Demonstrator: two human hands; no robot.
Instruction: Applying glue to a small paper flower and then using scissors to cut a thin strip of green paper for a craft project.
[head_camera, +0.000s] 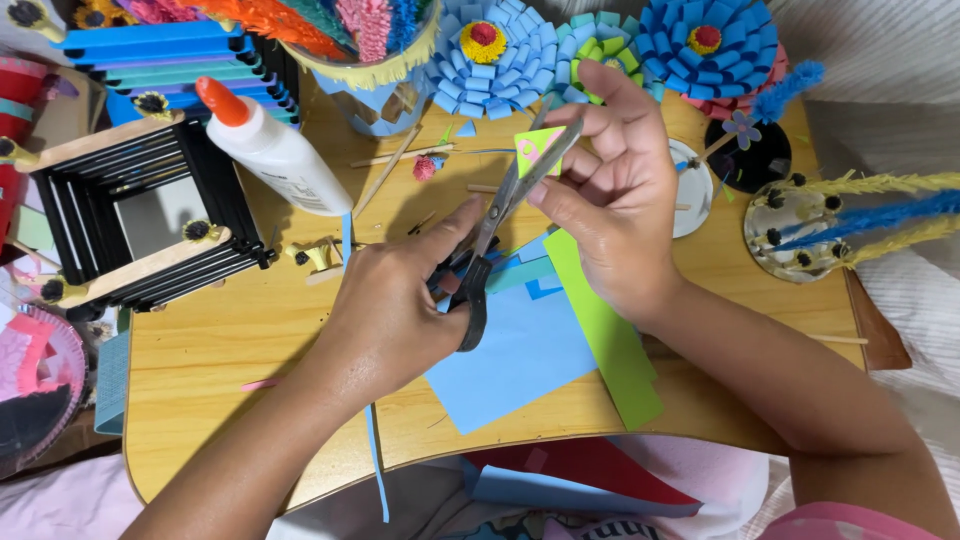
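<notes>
Bare worktop (215, 390) near left gives open passage; glue bottle (275, 150), black stick frame (140, 215) and paper flowers (490, 55) crowd the far side.

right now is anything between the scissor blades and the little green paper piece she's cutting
Nothing visible. The scissors, worked by the left hand, already have their blades at the small green paper piece, which the right hand pinches by its far side. The fingers sit close beside the blades, not between them.
</notes>
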